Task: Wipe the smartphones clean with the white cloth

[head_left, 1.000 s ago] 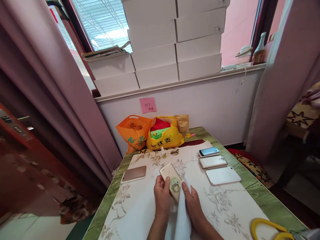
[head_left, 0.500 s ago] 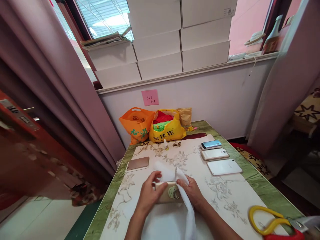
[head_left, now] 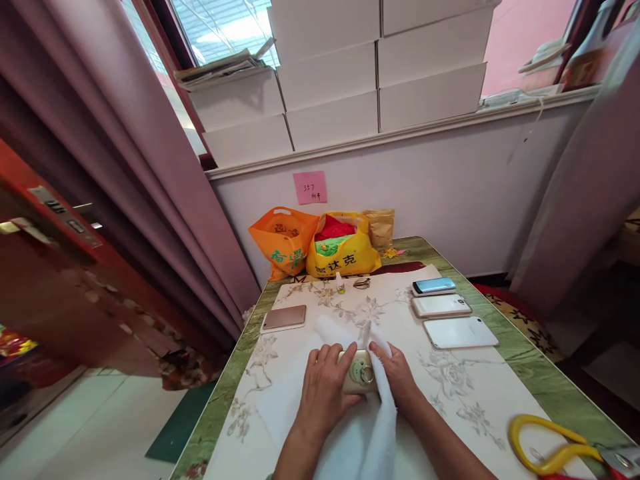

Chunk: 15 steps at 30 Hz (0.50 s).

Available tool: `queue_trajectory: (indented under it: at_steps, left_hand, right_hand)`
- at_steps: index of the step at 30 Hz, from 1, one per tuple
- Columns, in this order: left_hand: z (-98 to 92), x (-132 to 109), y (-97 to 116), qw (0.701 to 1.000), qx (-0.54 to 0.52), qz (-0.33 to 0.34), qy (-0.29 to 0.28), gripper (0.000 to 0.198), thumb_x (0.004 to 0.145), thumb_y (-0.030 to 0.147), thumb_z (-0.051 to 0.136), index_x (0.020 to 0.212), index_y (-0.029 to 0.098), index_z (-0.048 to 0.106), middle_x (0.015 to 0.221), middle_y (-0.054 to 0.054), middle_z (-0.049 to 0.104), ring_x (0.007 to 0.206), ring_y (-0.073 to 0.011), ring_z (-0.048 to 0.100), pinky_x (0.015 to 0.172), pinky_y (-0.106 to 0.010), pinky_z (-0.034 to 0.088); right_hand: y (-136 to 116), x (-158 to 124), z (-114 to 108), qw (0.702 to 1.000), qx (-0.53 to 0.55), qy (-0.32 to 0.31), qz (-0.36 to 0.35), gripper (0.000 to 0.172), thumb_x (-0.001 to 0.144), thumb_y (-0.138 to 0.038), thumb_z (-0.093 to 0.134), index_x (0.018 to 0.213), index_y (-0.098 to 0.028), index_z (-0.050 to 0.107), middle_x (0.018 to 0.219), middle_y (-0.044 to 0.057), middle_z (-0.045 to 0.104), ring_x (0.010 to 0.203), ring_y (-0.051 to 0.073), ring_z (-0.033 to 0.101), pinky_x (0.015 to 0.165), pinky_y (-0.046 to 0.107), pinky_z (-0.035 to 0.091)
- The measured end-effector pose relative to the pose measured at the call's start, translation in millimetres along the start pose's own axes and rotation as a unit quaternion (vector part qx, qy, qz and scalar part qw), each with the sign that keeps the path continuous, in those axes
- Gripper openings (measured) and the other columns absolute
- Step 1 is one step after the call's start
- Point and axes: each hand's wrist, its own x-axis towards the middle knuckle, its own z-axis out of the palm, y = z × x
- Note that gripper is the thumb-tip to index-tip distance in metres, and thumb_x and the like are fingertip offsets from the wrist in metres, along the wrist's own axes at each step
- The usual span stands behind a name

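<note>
A gold phone [head_left: 353,383] with a green cartoon ring holder on its back stands tilted on its long edge at the near middle of the table. My left hand [head_left: 327,380] is wrapped over its left part, thumb and fingers gripping it. My right hand [head_left: 397,373] pinches a white cloth [head_left: 384,407] against the phone's right end. The cloth drapes down toward me, and more of it lies behind and beneath the phone. The fingertips of my right hand are partly hidden by the cloth.
On the right lie three phones [head_left: 441,305]; a rose-gold phone [head_left: 285,318] lies left. Yellow-handled scissors [head_left: 547,447] rest at the near right. A small bottle [head_left: 340,283], glasses [head_left: 362,283], an orange bag [head_left: 283,243] and a yellow bag [head_left: 345,250] stand or lie at the back.
My left hand has shifted from the phone's upper left edge to wrap over its left part, covering more of it. The camera view has moved slightly; my right hand still holds the cloth.
</note>
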Motion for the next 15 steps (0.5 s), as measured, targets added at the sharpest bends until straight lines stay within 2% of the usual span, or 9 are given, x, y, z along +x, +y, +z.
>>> queue_trajectory:
  at_steps: [5,9,15]
  left_hand:
    - [6.8,2.2,11.2,0.997,0.019,-0.059,0.046,0.080,0.061,0.032,0.082,0.135,0.028,0.051,0.110,-0.007,0.062,0.095,-0.0271,0.053,0.083,-0.040,0.039]
    - [11.7,5.5,16.9,0.993,0.010,-0.105,0.059,0.072,0.065,0.032,0.076,0.133,0.027,0.054,0.106,-0.006,0.063,0.092,-0.0264,0.053,0.082,-0.039,0.038]
    - [11.2,10.5,5.2,0.977,-0.058,-0.186,0.081,0.070,0.063,0.035,0.077,0.130,0.027,0.057,0.102,-0.008,0.064,0.096,-0.0295,0.054,0.084,-0.040,0.037]
  right_hand:
    - [-4.6,-3.1,2.3,0.999,-0.023,0.032,-0.026,0.044,0.077,-0.058,0.065,0.085,-0.015,0.062,0.072,0.001,0.063,0.066,0.018,0.057,0.062,0.028,0.049]
    - [-7.3,-3.2,2.5,0.997,-0.060,0.037,-0.041,0.046,0.078,-0.059,0.063,0.089,-0.015,0.064,0.077,0.004,0.068,0.074,0.021,0.061,0.066,0.029,0.051]
    - [-10.5,-5.0,5.6,0.995,-0.073,0.006,-0.066,0.052,0.077,-0.060,0.064,0.099,-0.013,0.067,0.090,0.008,0.072,0.082,0.025,0.065,0.077,0.034,0.052]
